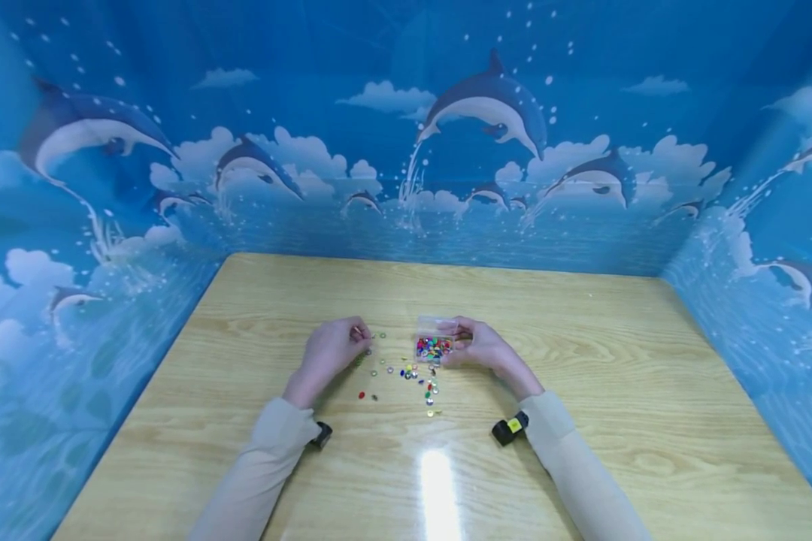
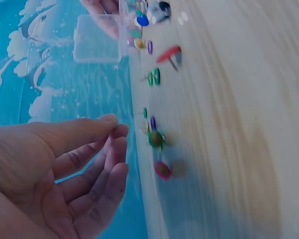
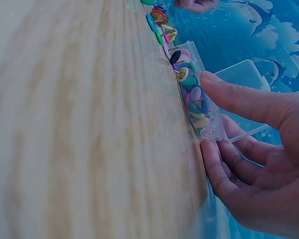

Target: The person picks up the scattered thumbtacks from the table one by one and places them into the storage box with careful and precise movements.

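A small clear plastic box [image 1: 435, 349] with a raised lid stands on the table, holding many colorful thumbtacks. My right hand [image 1: 477, 347] grips its right side, thumb [image 3: 239, 98] on the near wall and fingers beyond; the right wrist view shows the lid [image 3: 246, 74] tilted away. To the left, my left hand [image 1: 334, 346] is low over the table beside scattered tacks. Its thumb [image 2: 82, 133] and index fingertip come together, the other fingers loosely bent; whether a tack is between them cannot be made out. A green tack [image 2: 157, 139] and a pink-edged tack [image 2: 162, 170] lie near.
Loose thumbtacks lie between the hands and in front of the box, including a red one [image 1: 362, 395] and a yellow one [image 1: 430, 413]. The wooden table [image 1: 582, 466] meets a blue dolphin-print curtain [image 1: 352, 90] at the back and sides.
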`<state>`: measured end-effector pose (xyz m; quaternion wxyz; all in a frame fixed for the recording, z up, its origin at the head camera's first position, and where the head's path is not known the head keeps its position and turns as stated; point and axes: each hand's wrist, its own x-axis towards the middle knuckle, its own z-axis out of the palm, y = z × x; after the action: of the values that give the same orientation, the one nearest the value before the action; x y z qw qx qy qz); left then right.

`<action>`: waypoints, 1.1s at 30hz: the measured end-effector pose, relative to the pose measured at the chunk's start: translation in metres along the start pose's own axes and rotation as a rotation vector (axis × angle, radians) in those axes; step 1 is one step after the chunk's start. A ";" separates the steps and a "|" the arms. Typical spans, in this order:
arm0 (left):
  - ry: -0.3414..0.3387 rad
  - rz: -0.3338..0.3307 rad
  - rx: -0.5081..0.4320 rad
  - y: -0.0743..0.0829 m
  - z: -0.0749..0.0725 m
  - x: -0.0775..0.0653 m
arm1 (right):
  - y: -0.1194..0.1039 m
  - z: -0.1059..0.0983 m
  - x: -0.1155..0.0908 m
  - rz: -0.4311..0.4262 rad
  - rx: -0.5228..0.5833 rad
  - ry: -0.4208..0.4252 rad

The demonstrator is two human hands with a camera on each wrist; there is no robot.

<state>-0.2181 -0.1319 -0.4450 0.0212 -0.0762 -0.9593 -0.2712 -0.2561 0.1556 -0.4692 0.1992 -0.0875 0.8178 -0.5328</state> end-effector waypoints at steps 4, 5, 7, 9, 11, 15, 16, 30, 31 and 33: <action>0.009 0.017 -0.005 0.009 0.003 0.004 | 0.000 0.000 0.000 -0.001 0.002 -0.002; 0.011 0.023 -0.004 0.012 0.004 0.005 | 0.000 0.000 0.000 -0.002 0.002 -0.004; 0.011 0.032 -0.010 0.018 0.005 0.006 | 0.001 0.000 0.001 -0.002 0.002 -0.005; 0.003 0.038 -0.022 0.024 0.006 0.008 | 0.002 0.000 0.001 -0.004 0.003 -0.007; -0.016 0.045 -0.037 0.030 0.007 0.009 | 0.002 0.000 0.002 -0.005 0.001 -0.008; -0.048 0.069 -0.058 0.042 0.011 0.014 | 0.002 0.001 0.003 0.001 -0.009 -0.007; -0.052 0.085 -0.060 0.045 0.013 0.015 | 0.002 0.001 0.003 0.001 -0.010 -0.006; -0.065 0.190 -0.070 0.075 0.036 0.017 | -0.002 -0.001 -0.001 0.002 -0.002 -0.004; -0.071 0.204 -0.074 0.075 0.037 0.016 | -0.003 -0.001 -0.002 0.004 -0.002 -0.002; -0.091 0.222 -0.088 0.074 0.038 0.015 | -0.003 -0.001 -0.001 -0.004 -0.012 -0.003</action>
<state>-0.2214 -0.0475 -0.4380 0.0041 -0.1948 -0.9321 -0.3052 -0.2552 0.1554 -0.4659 0.1990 -0.0912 0.8204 -0.5282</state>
